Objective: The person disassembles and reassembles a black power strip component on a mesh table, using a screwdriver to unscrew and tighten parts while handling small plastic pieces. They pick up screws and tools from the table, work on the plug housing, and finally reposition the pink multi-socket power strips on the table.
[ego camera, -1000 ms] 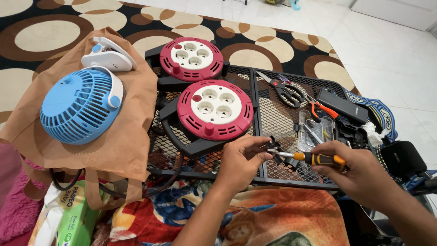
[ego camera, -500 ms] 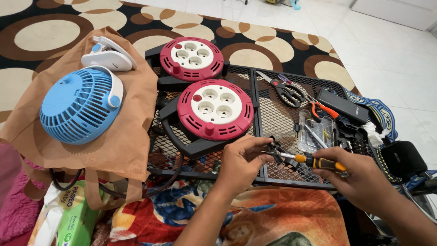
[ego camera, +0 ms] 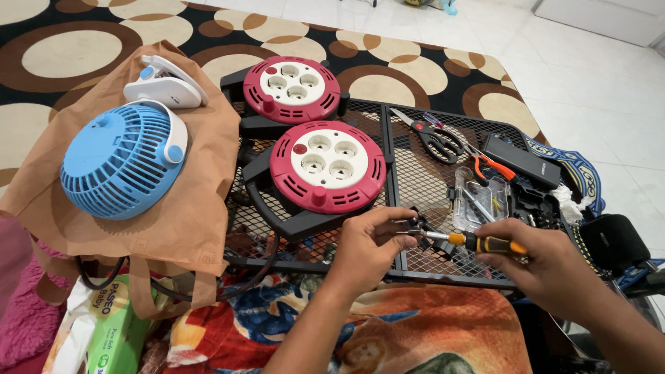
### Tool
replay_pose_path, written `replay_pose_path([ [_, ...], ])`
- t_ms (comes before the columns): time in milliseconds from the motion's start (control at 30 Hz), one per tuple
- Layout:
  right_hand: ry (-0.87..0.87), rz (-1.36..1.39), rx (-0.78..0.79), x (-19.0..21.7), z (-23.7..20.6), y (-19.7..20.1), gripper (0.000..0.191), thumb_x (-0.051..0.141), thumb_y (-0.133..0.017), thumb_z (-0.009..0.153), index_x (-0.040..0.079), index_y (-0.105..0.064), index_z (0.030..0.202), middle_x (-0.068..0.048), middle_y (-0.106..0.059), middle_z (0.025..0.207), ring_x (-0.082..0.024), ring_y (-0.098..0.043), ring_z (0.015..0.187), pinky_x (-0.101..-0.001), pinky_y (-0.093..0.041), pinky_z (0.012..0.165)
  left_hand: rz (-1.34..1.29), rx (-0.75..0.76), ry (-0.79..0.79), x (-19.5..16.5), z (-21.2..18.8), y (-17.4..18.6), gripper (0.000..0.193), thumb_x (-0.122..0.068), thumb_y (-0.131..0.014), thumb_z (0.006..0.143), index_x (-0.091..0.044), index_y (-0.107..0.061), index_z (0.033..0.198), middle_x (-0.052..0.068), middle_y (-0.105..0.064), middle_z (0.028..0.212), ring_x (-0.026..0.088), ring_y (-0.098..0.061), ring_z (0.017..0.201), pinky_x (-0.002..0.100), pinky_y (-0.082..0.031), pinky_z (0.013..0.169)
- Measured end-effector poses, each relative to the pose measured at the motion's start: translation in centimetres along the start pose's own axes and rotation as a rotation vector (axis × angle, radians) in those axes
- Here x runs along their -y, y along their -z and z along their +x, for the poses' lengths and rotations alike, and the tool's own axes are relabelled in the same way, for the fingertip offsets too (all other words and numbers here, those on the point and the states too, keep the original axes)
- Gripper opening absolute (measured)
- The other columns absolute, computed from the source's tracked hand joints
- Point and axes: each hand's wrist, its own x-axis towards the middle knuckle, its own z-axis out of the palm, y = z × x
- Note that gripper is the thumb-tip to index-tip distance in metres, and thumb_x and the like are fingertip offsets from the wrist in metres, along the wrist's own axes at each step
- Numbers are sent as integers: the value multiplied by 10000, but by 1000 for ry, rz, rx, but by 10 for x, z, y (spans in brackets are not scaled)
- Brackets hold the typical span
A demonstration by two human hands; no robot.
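Observation:
My left hand [ego camera: 370, 246] pinches a small black plug part [ego camera: 414, 225] over the black metal mesh table [ego camera: 415, 176]. My right hand [ego camera: 547, 260] grips a screwdriver [ego camera: 478, 242] with an orange and black handle, its metal tip pointing left into the plug part. Just beyond my left hand sits a red and white cable reel [ego camera: 327, 166] in a black frame. A second red and white cable reel [ego camera: 291, 88] lies behind it.
A blue and white clip fan [ego camera: 125, 156] rests on a brown paper bag [ego camera: 187, 221] at the left. Scissors [ego camera: 433, 138], orange-handled pliers [ego camera: 488, 165], a clear bit case [ego camera: 478, 197] and a black box [ego camera: 519, 159] lie on the mesh's right side. A patterned cloth [ego camera: 429, 325] lies below.
Both hands stay close together at the plug part; the screwdriver has shifted only slightly. Nothing else moved.

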Motion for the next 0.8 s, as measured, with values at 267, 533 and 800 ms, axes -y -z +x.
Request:
replay_pose_path([
  [267, 49, 21, -26, 3, -1, -4, 361, 181, -788, 799, 116, -701, 1144, -40, -802, 844, -152, -760, 746, -317, -627, 627, 6, 7, -24, 4, 1, 4, 263, -14, -738, 926, 30, -729, 1185, 57, -745, 1022, 81, -698, 924, 240, -570, 827],
  [533, -10, 15, -48, 15, -5, -12, 368, 165, -788, 801, 107, -688, 1151, -59, -792, 763, -148, -751, 677, -302, -593, 577, -80, -19, -1, 16, 8, 8, 248, -23, -740, 914, 42, -716, 1152, 70, -765, 1023, 103, -715, 936, 262, -584, 844],
  [800, -220, 586, -24, -1, -10, -38, 236, 99, -675, 865, 20, -631, 1083, -90, -770, 759, -134, -740, 561, -281, -588, 506, -25, -45, 38, 17, 9, 8, 206, -26, -730, 920, 46, -718, 1113, 78, -773, 979, 116, -737, 914, 265, -590, 807],
])
